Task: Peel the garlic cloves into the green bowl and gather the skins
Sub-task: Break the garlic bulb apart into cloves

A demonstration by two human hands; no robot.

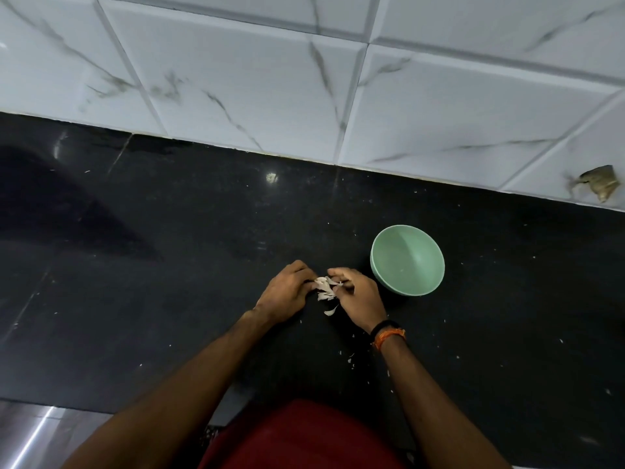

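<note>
A green bowl (407,259) stands on the black counter, just right of my hands; its inside looks empty. My left hand (285,291) and my right hand (358,296) meet over a small clump of garlic with papery white skins (325,288), and both pinch it between their fingertips. Whether a whole clove is inside the clump is hidden by the fingers. One loose curl of skin (330,311) lies on the counter right below the clump. Tiny skin flakes (351,358) are scattered nearer to me, beside my right forearm.
The black stone counter (169,265) runs wide to the left and right. A white marble-tiled wall (270,79) rises behind it, with a chipped spot (598,184) at far right. The counter's front edge is near my body, with a metal surface (30,431) at lower left.
</note>
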